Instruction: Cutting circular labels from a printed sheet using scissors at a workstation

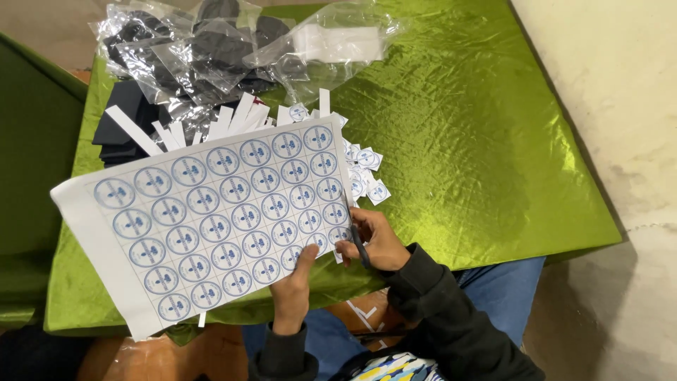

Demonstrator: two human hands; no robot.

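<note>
Left hand (295, 281) pinching the lower edge of the printed sheet (211, 212), thumb on top, fingers hidden beneath, holding the paper out flat over the green cloth (458, 141). Right hand (375, 243) closed round the handles of the scissors (360, 243), blades hard to make out against the sheet's right edge, seemingly biting in beside the last column of blue circles. Sheet tilted, raised off the table, near corner in close to the body.

Best kept taut: a firm pinch close to the cut line, so the paper cannot flop or buckle under the blades. Better to feed the sheet into the scissors than to chase it, cutting straight down the white gap between columns, clear of the printed rings. Long strokes, not closing the tips fully, likely to leave a cleaner edge.

Just beyond the right edge, cut squares (367, 176) lying loose on the cloth; white strips (211, 127) fanned out behind the sheet; clear bags (211, 49) of dark pieces at the far end.
</note>
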